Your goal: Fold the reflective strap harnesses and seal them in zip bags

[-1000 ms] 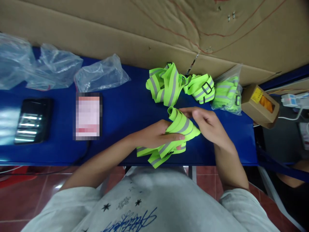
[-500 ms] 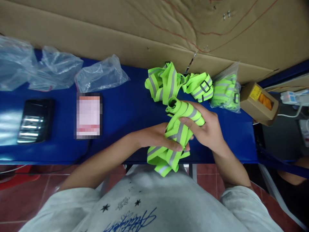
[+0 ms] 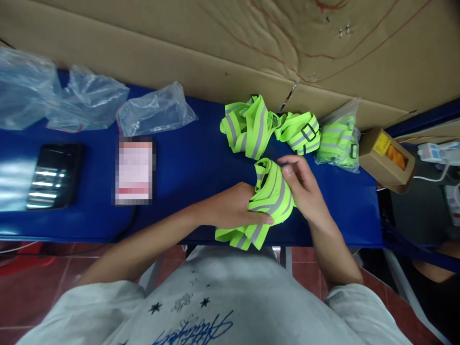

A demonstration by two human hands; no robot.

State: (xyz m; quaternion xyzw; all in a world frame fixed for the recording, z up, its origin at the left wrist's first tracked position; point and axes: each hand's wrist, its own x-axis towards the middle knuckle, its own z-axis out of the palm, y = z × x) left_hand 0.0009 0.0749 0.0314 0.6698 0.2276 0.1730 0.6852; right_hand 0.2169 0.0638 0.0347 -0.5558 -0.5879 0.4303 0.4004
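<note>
A bundle of fluorescent yellow-green reflective strap (image 3: 275, 196) with grey stripes is partly wound up, above the front edge of the blue table. My left hand (image 3: 239, 206) is closed around its left side, thumb across the front, while loose loops hang below. At the bundle's upper right, my right hand (image 3: 302, 184) has its thumb and fingers apart and loosely bent, close against the strap's edge. Its lower fingers are partly hidden. Just beyond lies a loose heap of the same strap (image 3: 246, 127), and right of it a folded bundle with a black buckle (image 3: 308, 132).
A clear bag of folded straps (image 3: 338, 141) stands beside a brown carton (image 3: 386, 155) at right. Clear plastic bags (image 3: 156, 110) lie along the back left. A black device (image 3: 55, 175) and a blurred-out rectangle (image 3: 134, 170) are at left. Cardboard (image 3: 172, 62) walls the back.
My right hand has let go of the rolled strap and shifted to its upper right edge. The bundle has turned more upright in my left hand, and the hanging loops have risen slightly.
</note>
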